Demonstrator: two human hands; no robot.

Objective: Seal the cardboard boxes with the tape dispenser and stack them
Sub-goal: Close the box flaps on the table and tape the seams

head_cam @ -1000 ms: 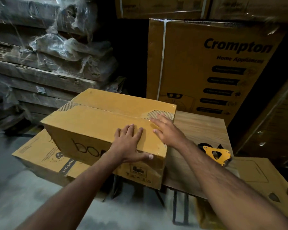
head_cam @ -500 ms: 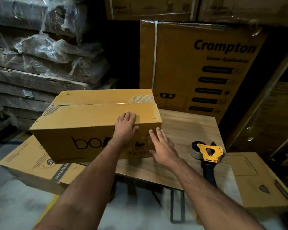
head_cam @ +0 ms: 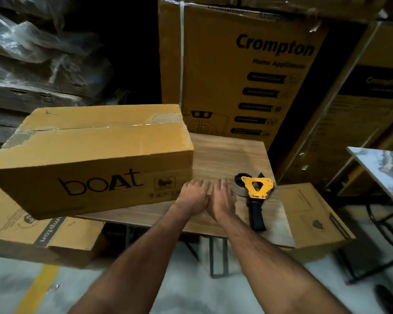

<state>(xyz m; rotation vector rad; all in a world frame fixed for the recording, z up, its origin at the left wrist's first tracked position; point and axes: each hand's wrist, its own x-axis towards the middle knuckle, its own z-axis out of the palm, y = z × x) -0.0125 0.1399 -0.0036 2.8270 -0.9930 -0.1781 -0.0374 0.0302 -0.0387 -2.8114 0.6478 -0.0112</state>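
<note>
A brown cardboard box [head_cam: 93, 159] printed "boAt" lies on the left part of a small wooden table [head_cam: 227, 155], overhanging its left edge, flaps closed with clear tape along the top seam. A yellow tape dispenser [head_cam: 254, 196] with a dark handle lies on the table's right side. My left hand [head_cam: 194, 196] and my right hand [head_cam: 222, 198] hover side by side over the table, fingers straight, holding nothing, between the box's right end and the dispenser. Both hands are motion-blurred.
A flat Crompton box [head_cam: 32, 236] sits low at the left below the table. Another brown box [head_cam: 313, 214] stands at the right of the table. Large Crompton cartons [head_cam: 236, 71] are stacked behind. Wrapped bundles [head_cam: 32, 64] fill the left; a metal-framed table [head_cam: 386, 173] is at far right.
Both hands came off the boAt box and moved right to hover over the table near the dispenser. The box was turned so its printed long side faces me.
</note>
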